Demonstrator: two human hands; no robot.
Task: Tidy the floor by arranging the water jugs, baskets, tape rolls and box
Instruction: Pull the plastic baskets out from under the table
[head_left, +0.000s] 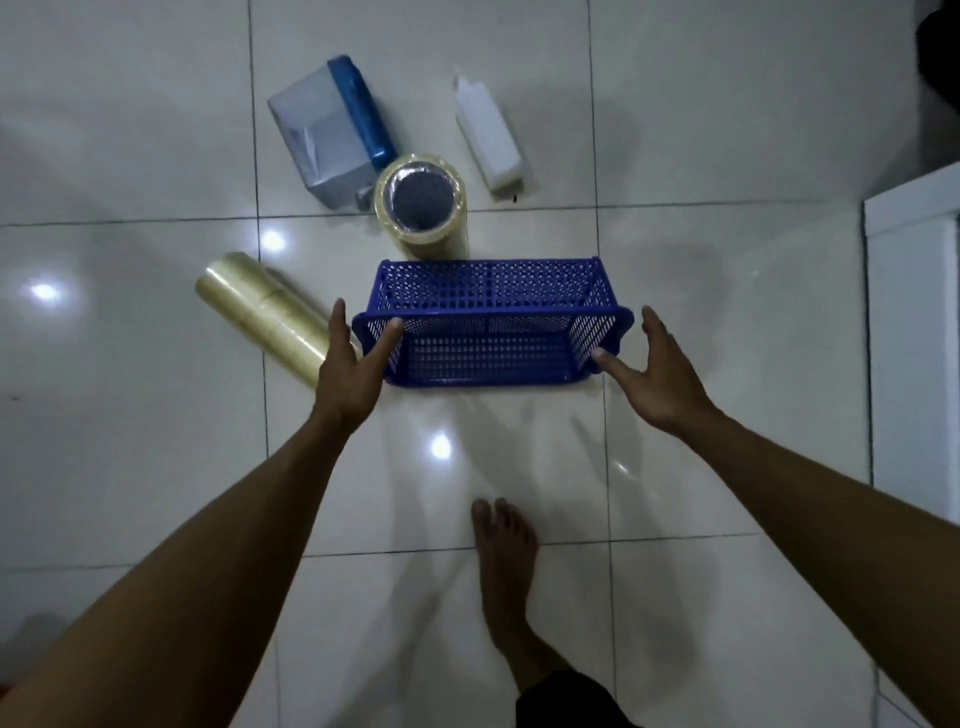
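Two spread hands flank one blue perforated plastic basket (491, 325) on the tiled floor (156, 467): left hand (353, 371) thumb on its rim, right hand (657, 376) thumb touching its corner, neither clasping.

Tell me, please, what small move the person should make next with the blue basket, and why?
Probably close both hands on the basket's short ends. The left hand is open, its thumb at the rim of the blue basket; the right hand is open, its thumb near the other end. The basket sits on the tiled floor, hemmed by an upright tape roll behind and a lying tape roll beside it.
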